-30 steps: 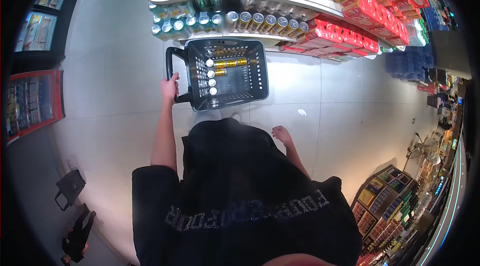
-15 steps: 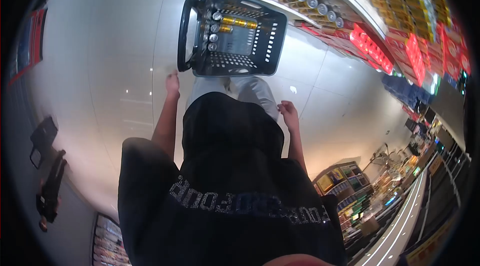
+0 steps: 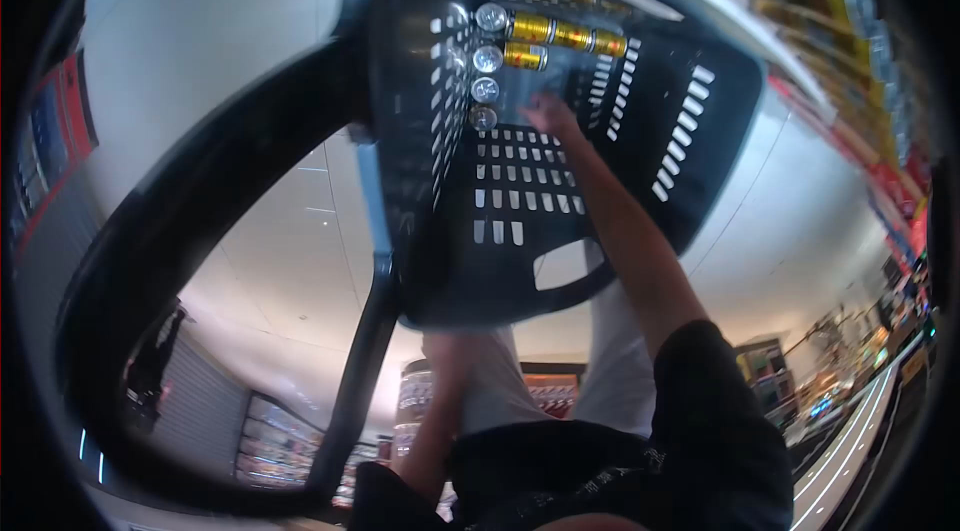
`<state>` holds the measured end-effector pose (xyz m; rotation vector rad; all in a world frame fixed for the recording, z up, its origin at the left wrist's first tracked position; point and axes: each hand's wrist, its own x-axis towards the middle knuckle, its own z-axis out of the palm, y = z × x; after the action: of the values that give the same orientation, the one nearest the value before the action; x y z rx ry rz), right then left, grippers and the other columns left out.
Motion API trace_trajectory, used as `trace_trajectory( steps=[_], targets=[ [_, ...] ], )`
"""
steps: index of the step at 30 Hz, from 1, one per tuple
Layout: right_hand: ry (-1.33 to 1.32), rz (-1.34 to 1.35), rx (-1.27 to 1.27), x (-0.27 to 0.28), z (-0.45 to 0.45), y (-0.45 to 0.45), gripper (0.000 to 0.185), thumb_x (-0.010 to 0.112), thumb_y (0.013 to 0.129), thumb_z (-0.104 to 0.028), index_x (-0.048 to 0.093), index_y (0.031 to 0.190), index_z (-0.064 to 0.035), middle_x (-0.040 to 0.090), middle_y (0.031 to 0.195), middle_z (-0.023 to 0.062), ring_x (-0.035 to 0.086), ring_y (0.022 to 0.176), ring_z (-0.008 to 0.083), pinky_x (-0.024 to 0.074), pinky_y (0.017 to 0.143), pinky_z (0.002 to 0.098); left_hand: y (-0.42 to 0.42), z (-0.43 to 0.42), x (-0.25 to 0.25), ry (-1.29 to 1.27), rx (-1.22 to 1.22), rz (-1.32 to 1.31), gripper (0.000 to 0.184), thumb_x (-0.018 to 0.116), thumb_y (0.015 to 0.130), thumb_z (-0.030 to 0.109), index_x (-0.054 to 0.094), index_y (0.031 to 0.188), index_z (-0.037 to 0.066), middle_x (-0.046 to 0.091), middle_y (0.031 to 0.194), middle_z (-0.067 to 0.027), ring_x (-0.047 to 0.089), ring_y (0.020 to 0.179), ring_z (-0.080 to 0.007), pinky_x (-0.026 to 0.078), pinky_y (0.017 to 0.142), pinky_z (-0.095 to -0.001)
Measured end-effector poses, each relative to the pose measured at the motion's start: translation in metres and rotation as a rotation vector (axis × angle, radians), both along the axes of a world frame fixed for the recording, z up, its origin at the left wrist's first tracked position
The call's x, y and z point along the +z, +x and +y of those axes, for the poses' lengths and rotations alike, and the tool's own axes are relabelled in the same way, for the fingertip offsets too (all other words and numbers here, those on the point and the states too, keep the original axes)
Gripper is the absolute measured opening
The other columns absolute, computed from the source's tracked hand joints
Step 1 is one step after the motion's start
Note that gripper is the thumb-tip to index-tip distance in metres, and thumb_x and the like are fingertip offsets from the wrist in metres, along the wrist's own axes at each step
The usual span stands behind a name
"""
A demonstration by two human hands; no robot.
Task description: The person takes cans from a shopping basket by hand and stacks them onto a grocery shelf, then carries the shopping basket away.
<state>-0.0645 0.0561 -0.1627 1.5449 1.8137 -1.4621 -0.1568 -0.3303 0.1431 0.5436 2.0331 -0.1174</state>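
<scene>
So going by the head view, the person in the black T-shirt [image 3: 725, 421] has a black plastic shopping basket [image 3: 490, 291] right up close, just above the white trousers [image 3: 630, 356]. Its big black handle [image 3: 190, 171] is swung way out on the left side. The right arm goes over the near wall and down inside, so the right hand [image 3: 552, 117] is low in the basket, close to the cans. That grip's pretty blurry tbh, can't tell if the fingers are loose or closed on anything. For the cans: four with silver ends [image 3: 487, 59] facing up sit in a line along the handle-side wall, then three gold cans [image 3: 572, 35] lie end to end from the farthest one, and a single gold can [image 3: 525, 56] lies on its side next to that row. The left hand [image 3: 452, 351] is a smear just below the near rim, over by the trousers, and I can't make out what its grip is doing either. Pale floor tiles [image 3: 280, 271] show through the handle loop, plus a bystander in dark clothes [image 3: 153, 366].
</scene>
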Motion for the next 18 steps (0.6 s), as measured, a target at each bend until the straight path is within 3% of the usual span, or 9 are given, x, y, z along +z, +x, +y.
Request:
trace_trajectory(
  steps=[1, 3, 5, 7, 9, 13, 14, 18],
  targets=[
    [-0.026, -0.029, -0.011, -0.022, 0.007, -0.013, 0.071, 0.065, 0.086, -0.058, 0.057, 0.129, -0.0014, 0.065, 0.121, 0.0258, 0.063, 0.113, 0.0399, 0.0491, 0.097, 0.0426, 0.001, 0.013, 0.004, -0.065, 0.044, -0.021, 0.055, 0.067, 0.085, 0.046, 0.065, 0.122, 0.005, 0.066, 0.120, -0.0207, 0.061, 0.113, -0.0418, 0.049, 0.096, -0.0481],
    [0.046, -0.068, -0.136, -0.022, 0.022, -0.048, 0.071, 0.073, 0.083, -0.050, 0.053, 0.133, -0.0029, 0.060, 0.129, 0.0231, 0.059, 0.118, 0.0405, 0.0485, 0.099, 0.0425, 0.004, 0.017, 0.002, -0.116, 0.048, -0.033, 0.056, 0.067, 0.085, 0.046, 0.065, 0.122, 0.005, 0.066, 0.121, -0.0206, 0.060, 0.115, -0.0411, 0.049, 0.097, -0.0479],
    [0.372, 0.100, -0.117, -0.039, 0.015, -0.069, 0.074, 0.081, 0.076, -0.037, 0.050, 0.135, -0.0050, 0.053, 0.134, 0.0203, 0.055, 0.122, 0.0397, 0.0468, 0.101, 0.0429, -0.001, 0.023, -0.001, -0.143, 0.041, -0.044, 0.056, 0.066, 0.085, 0.046, 0.065, 0.123, 0.005, 0.065, 0.123, -0.0205, 0.060, 0.116, -0.0405, 0.048, 0.097, -0.0477],
    [0.513, 0.092, 0.081, -0.038, 0.018, -0.094, 0.075, 0.085, 0.070, -0.026, 0.051, 0.134, -0.0072, 0.050, 0.129, 0.0168, 0.051, 0.123, 0.0358, 0.0469, 0.101, 0.0427, -0.006, 0.020, -0.007, -0.173, 0.040, -0.053, 0.056, 0.066, 0.085, 0.047, 0.065, 0.123, 0.005, 0.065, 0.124, -0.0204, 0.059, 0.117, -0.0399, 0.048, 0.098, -0.0475],
    [0.448, -0.073, 0.143, -0.045, 0.012, -0.117, 0.062, 0.081, 0.071, -0.025, 0.055, 0.125, -0.0095, 0.051, 0.122, 0.0147, 0.049, 0.118, 0.0301, 0.0458, 0.099, 0.0410, -0.002, 0.012, -0.009, -0.201, 0.032, -0.059, 0.057, 0.065, 0.085, 0.047, 0.066, 0.124, 0.006, 0.064, 0.125, -0.0203, 0.059, 0.118, -0.0393, 0.047, 0.099, -0.0474],
    [0.581, -0.203, 0.177, -0.075, 0.007, -0.132, 0.056, 0.078, 0.072, -0.023, 0.056, 0.122, -0.0092, 0.053, 0.118, 0.0143, 0.049, 0.116, 0.0305, 0.0469, 0.096, 0.0393, -0.001, 0.005, -0.002, -0.234, 0.029, -0.043, 0.058, 0.064, 0.085, 0.048, 0.066, 0.125, 0.006, 0.064, 0.127, -0.0201, 0.057, 0.121, -0.0381, 0.047, 0.101, -0.0470],
    [0.631, -0.166, 0.171, -0.081, 0.006, -0.130, 0.056, 0.079, 0.072, -0.021, 0.054, 0.120, -0.0057, 0.054, 0.116, 0.0168, 0.050, 0.113, 0.0346, 0.0482, 0.095, 0.0405, -0.002, 0.005, -0.002, -0.238, 0.027, -0.040, 0.058, 0.064, 0.085, 0.048, 0.066, 0.125, 0.006, 0.063, 0.128, -0.0200, 0.057, 0.121, -0.0378, 0.046, 0.101, -0.0469],
    [0.706, 0.261, -0.070, 0.003, 0.014, -0.085, 0.058, 0.081, 0.066, -0.018, 0.052, 0.114, -0.0025, 0.056, 0.113, 0.0194, 0.052, 0.106, 0.0392, 0.0482, 0.096, 0.0458, -0.001, 0.010, -0.005, -0.219, 0.005, -0.022, 0.059, 0.063, 0.085, 0.049, 0.066, 0.126, 0.007, 0.062, 0.130, -0.0198, 0.056, 0.124, -0.0365, 0.046, 0.103, -0.0465]
  ],
)
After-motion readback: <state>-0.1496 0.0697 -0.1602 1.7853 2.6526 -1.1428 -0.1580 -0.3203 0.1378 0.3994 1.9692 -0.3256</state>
